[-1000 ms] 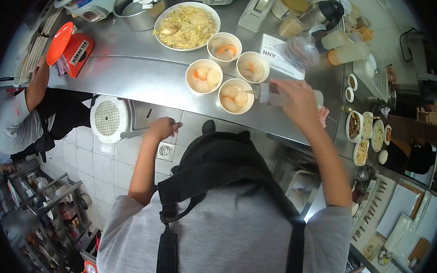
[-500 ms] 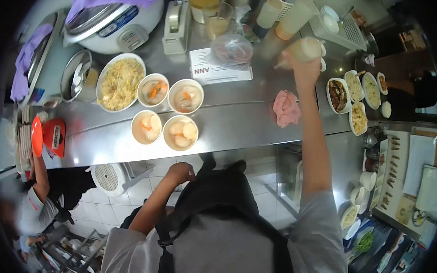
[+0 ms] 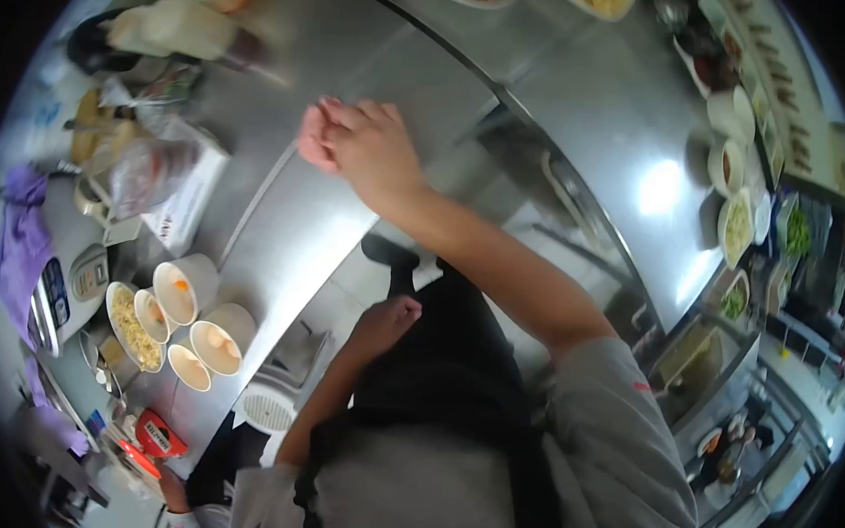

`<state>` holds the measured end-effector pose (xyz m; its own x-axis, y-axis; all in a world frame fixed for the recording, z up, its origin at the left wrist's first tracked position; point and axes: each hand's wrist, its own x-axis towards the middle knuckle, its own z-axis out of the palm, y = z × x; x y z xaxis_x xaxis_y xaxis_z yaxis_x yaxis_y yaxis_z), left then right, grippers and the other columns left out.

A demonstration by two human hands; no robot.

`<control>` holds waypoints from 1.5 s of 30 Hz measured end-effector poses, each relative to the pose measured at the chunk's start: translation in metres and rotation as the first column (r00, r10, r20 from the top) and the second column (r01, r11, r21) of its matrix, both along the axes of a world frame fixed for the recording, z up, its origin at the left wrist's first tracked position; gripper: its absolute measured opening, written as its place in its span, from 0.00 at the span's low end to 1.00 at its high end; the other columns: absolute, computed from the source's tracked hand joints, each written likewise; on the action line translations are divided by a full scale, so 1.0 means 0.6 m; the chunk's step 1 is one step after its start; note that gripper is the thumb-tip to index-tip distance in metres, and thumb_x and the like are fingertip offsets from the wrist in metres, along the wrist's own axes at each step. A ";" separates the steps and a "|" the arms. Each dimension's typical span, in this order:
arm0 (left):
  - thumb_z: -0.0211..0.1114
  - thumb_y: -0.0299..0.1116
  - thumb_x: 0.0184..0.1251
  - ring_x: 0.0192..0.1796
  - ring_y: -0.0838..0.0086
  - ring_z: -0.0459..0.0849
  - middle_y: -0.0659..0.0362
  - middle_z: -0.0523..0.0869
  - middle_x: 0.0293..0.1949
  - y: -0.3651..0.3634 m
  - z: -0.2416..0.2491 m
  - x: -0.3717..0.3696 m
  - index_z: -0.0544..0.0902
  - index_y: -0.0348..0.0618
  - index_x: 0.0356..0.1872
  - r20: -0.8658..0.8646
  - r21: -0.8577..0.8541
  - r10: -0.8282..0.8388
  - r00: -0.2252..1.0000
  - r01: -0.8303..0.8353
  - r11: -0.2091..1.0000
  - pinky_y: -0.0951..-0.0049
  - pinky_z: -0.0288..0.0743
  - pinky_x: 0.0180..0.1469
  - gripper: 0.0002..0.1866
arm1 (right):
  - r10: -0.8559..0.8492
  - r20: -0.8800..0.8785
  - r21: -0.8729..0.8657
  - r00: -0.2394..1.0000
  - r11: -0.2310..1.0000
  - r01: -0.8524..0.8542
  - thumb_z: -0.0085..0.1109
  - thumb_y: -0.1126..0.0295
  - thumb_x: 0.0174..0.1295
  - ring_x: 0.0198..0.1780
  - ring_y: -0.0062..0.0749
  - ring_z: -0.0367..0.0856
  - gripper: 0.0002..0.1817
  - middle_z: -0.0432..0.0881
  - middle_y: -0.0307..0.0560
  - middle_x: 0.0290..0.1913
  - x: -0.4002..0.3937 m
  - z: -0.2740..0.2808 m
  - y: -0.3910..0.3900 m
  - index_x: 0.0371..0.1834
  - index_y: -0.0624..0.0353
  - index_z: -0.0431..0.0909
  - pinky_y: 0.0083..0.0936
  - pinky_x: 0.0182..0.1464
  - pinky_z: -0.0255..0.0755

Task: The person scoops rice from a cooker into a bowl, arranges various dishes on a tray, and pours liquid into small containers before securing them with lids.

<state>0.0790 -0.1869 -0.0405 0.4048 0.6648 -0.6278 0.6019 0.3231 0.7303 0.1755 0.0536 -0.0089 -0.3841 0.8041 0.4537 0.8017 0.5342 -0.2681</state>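
Note:
My right hand [image 3: 367,146] reaches out over the steel counter [image 3: 423,63], fingers together and curled down on a pink cloth [image 3: 308,149] that shows at the hand's left side. My left hand [image 3: 391,316] is a closed fist with nothing in it, hanging below the counter's edge in front of my dark apron. Squeeze bottles [image 3: 182,22] stand apart from the right hand at the upper left. Several white bowls of soup [image 3: 187,288] sit together far to the lower left, next to a plate of fried rice [image 3: 130,330].
A rice cooker [image 3: 68,284] with a purple cloth [image 3: 23,233] stands at the left edge. A plastic bag [image 3: 146,168] lies on a paper slip. A white fan [image 3: 267,411] sits on the floor. Small dishes of food [image 3: 735,228] line the right counter. Another person's arm [image 3: 176,495] is at the bottom.
The view has swung sharply. My right hand has let go of the squeeze bottle at the back and come down onto the pink cloth. The left fist stays low.

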 end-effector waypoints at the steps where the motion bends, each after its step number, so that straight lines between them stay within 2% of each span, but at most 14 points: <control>1: 0.64 0.39 0.63 0.38 0.58 0.84 0.52 0.84 0.33 -0.008 -0.023 0.019 0.81 0.44 0.36 -0.018 0.043 -0.076 0.997 0.076 0.996 0.61 0.76 0.40 0.10 | 0.021 -0.040 -0.090 0.999 0.996 -0.025 0.66 0.61 0.47 0.51 0.39 0.77 0.20 0.80 0.43 0.46 -0.002 -0.001 0.005 0.43 0.58 0.82 0.37 0.54 0.66; 4: 0.65 0.40 0.63 0.37 0.54 0.82 0.51 0.82 0.28 0.004 -0.071 0.062 0.81 0.43 0.28 -0.065 0.172 -0.266 0.962 0.273 0.946 0.57 0.75 0.38 0.11 | 0.164 -0.216 -0.552 0.963 0.793 -0.259 0.71 0.60 0.42 0.50 0.40 0.78 0.19 0.80 0.41 0.43 0.032 0.071 0.046 0.39 0.53 0.82 0.36 0.54 0.66; 7: 0.58 0.44 0.67 0.37 0.52 0.82 0.48 0.81 0.28 0.085 -0.086 0.103 0.80 0.41 0.29 -0.125 -0.007 -0.333 0.935 0.334 0.942 0.53 0.74 0.40 0.16 | -0.085 -0.545 -0.094 0.834 0.995 0.040 0.73 0.59 0.41 0.45 0.36 0.78 0.18 0.81 0.39 0.36 0.058 0.030 0.008 0.36 0.50 0.82 0.36 0.54 0.66; 10: 0.52 0.31 0.67 0.35 0.54 0.83 0.48 0.81 0.32 0.141 -0.137 0.130 0.75 0.40 0.47 0.047 0.348 -0.146 0.988 0.121 0.930 0.52 0.74 0.41 0.11 | -0.108 -0.705 -0.021 0.701 0.991 0.132 0.72 0.64 0.47 0.39 0.33 0.81 0.11 0.82 0.40 0.31 0.187 -0.025 -0.098 0.34 0.49 0.82 0.34 0.48 0.71; 11: 0.51 0.30 0.67 0.37 0.53 0.83 0.47 0.82 0.33 0.149 -0.147 0.134 0.76 0.41 0.48 -0.103 0.218 -0.174 0.979 0.193 0.957 0.52 0.74 0.42 0.12 | -0.172 -0.699 -0.066 0.695 0.982 0.176 0.71 0.67 0.48 0.38 0.32 0.82 0.10 0.83 0.41 0.31 0.239 -0.063 -0.154 0.34 0.49 0.83 0.32 0.45 0.73; 15: 0.53 0.30 0.70 0.41 0.57 0.85 0.49 0.85 0.34 0.137 -0.157 0.136 0.78 0.46 0.52 -0.268 -0.008 -0.399 0.877 0.412 0.911 0.62 0.76 0.47 0.12 | -0.748 -0.262 -0.654 0.610 0.602 0.458 0.66 0.74 0.56 0.39 0.34 0.84 0.14 0.85 0.45 0.42 0.448 -0.260 -0.317 0.46 0.53 0.83 0.32 0.42 0.76; 16: 0.53 0.30 0.70 0.41 0.57 0.85 0.50 0.85 0.34 0.122 -0.171 0.128 0.78 0.46 0.52 -0.239 0.009 -0.420 0.875 0.435 0.900 0.61 0.76 0.46 0.12 | -0.738 -0.125 -0.623 0.663 0.578 0.526 0.56 0.75 0.62 0.44 0.32 0.86 0.13 0.85 0.46 0.48 0.498 -0.281 -0.331 0.49 0.55 0.82 0.30 0.45 0.77; 22: 0.55 0.28 0.69 0.40 0.59 0.85 0.50 0.86 0.35 0.037 -0.235 0.075 0.79 0.47 0.51 -0.229 -0.163 -0.540 0.810 0.515 0.841 0.63 0.76 0.45 0.12 | -0.588 0.211 -0.380 0.781 0.687 0.620 0.56 0.69 0.64 0.46 0.46 0.83 0.15 0.84 0.56 0.46 0.630 -0.366 -0.264 0.52 0.54 0.82 0.37 0.48 0.77; 25: 0.54 0.31 0.69 0.44 0.56 0.84 0.48 0.86 0.38 0.031 -0.233 0.074 0.80 0.47 0.52 -0.167 -0.209 -0.534 0.829 0.499 0.841 0.59 0.75 0.48 0.13 | -0.674 0.293 -0.025 0.679 0.704 0.710 0.58 0.61 0.60 0.44 0.48 0.83 0.09 0.83 0.50 0.41 0.709 -0.485 -0.229 0.41 0.46 0.83 0.42 0.46 0.77; 28: 0.53 0.31 0.69 0.46 0.53 0.83 0.47 0.86 0.40 0.049 -0.225 0.090 0.79 0.46 0.52 -0.117 -0.202 -0.496 0.861 0.468 0.860 0.57 0.75 0.50 0.14 | -0.758 0.344 -0.244 0.554 0.498 0.832 0.63 0.47 0.56 0.39 0.59 0.82 0.28 0.83 0.64 0.37 0.707 -0.482 -0.226 0.45 0.64 0.78 0.46 0.43 0.77; 31: 0.56 0.29 0.68 0.41 0.61 0.84 0.51 0.86 0.36 0.079 -0.225 0.132 0.80 0.47 0.52 -0.064 -0.079 -0.412 0.909 0.407 0.910 0.65 0.76 0.46 0.13 | -0.779 0.470 -0.407 0.414 0.225 0.885 0.53 0.35 0.58 0.67 0.49 0.69 0.41 0.71 0.55 0.67 0.701 -0.458 -0.202 0.66 0.54 0.70 0.38 0.64 0.66; 34: 0.59 0.30 0.68 0.41 0.68 0.85 0.54 0.86 0.37 0.125 -0.213 0.206 0.80 0.47 0.54 0.032 -0.079 -0.285 0.958 0.286 0.955 0.70 0.76 0.47 0.14 | -0.654 0.475 -0.358 0.590 0.469 0.808 0.60 0.52 0.58 0.45 0.51 0.82 0.15 0.82 0.53 0.45 0.657 -0.381 -0.182 0.40 0.50 0.80 0.43 0.47 0.78; 37: 0.56 0.31 0.71 0.43 0.72 0.85 0.56 0.86 0.40 0.147 -0.250 0.304 0.78 0.43 0.57 0.354 -0.210 0.007 0.935 0.072 0.975 0.72 0.78 0.50 0.15 | -0.641 0.507 -0.291 0.576 0.502 0.815 0.56 0.46 0.62 0.50 0.51 0.81 0.27 0.80 0.55 0.53 0.679 -0.424 -0.200 0.52 0.58 0.77 0.41 0.50 0.77; 45: 0.53 0.34 0.70 0.45 0.71 0.86 0.57 0.86 0.43 0.215 -0.220 0.509 0.76 0.47 0.60 0.410 -0.546 0.283 0.867 -0.016 0.837 0.70 0.79 0.50 0.19 | -0.631 0.413 -0.380 0.657 0.536 0.754 0.56 0.48 0.62 0.51 0.47 0.81 0.28 0.80 0.53 0.54 0.703 -0.456 -0.199 0.54 0.61 0.76 0.39 0.51 0.77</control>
<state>0.3844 -0.0580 -0.1728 0.6531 0.3781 -0.6561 0.1533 0.7825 0.6035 0.5973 -0.0656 -0.2824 0.3624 0.9278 -0.0892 0.9243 -0.3700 -0.0938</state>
